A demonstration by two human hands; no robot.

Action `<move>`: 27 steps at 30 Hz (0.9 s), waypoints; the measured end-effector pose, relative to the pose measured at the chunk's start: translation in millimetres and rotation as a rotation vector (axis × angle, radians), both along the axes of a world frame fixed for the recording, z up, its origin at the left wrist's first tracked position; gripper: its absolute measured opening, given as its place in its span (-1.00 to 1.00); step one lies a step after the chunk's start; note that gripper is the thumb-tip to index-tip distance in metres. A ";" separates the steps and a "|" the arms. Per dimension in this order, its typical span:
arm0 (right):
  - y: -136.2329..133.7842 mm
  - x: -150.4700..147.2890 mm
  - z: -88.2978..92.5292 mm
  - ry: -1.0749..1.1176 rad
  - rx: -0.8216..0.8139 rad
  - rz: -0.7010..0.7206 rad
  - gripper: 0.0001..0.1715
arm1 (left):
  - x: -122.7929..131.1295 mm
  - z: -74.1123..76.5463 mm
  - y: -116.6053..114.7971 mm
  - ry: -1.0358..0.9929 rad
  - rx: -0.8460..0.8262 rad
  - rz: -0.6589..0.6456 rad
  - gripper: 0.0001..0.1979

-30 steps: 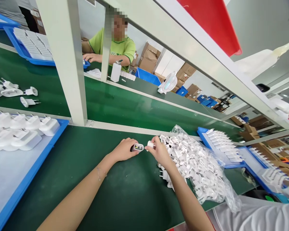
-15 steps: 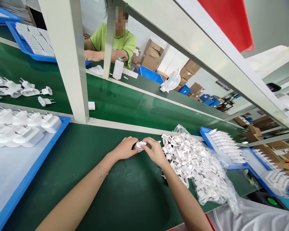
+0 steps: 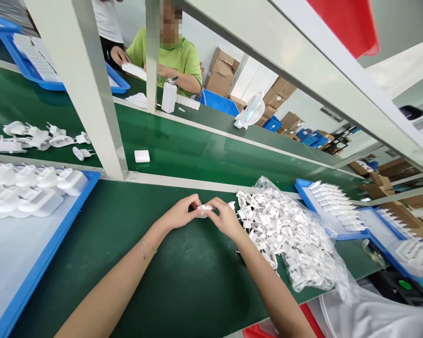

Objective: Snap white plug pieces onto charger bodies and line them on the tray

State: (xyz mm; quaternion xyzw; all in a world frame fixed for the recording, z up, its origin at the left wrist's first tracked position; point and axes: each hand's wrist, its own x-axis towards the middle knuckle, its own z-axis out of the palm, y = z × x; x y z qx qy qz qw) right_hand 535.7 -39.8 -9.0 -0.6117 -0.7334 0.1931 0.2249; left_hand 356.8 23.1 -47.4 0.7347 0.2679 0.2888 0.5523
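Observation:
Over the green bench, my left hand [image 3: 181,213] and my right hand [image 3: 226,219] meet at a small white plug adapter part [image 3: 202,212]. Both hands are closed, with thumbs and fingertips pinching it from either side. The fingers cover much of the part, so its exact shape is hard to make out. Just right of my right hand lies a heap of loose white plug parts [image 3: 268,225] on and in a clear plastic bag [image 3: 343,286]. At the left, a blue tray [image 3: 56,244] holds rows of white chargers [image 3: 38,199] with their pins upward.
A pale metal post [image 3: 109,141] and rail border a green conveyor belt [image 3: 183,150]. On the belt lie loose plugs [image 3: 38,136] and a white block [image 3: 142,156]. Blue trays [image 3: 352,234] stand at the right. Across the belt, a person in green [image 3: 183,61] sits near another person.
The white part has turned in my fingers; its dark opening no longer shows. Items on the belt have shifted right past the post. Opposite, a second person's hand with a white strip has come into view.

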 end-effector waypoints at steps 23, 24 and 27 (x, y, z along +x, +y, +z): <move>-45.5 -41.8 -55.9 0.192 0.061 0.068 -0.56 | -205.3 59.8 -50.4 0.768 0.426 1.107 -0.66; -46.1 -44.2 -54.8 0.151 0.078 0.084 -0.59 | -221.5 52.8 -51.8 0.846 0.406 1.163 -0.66; -46.6 -48.3 -53.0 0.070 0.093 0.102 -0.65 | -246.6 31.6 -52.4 0.972 0.324 1.188 -0.67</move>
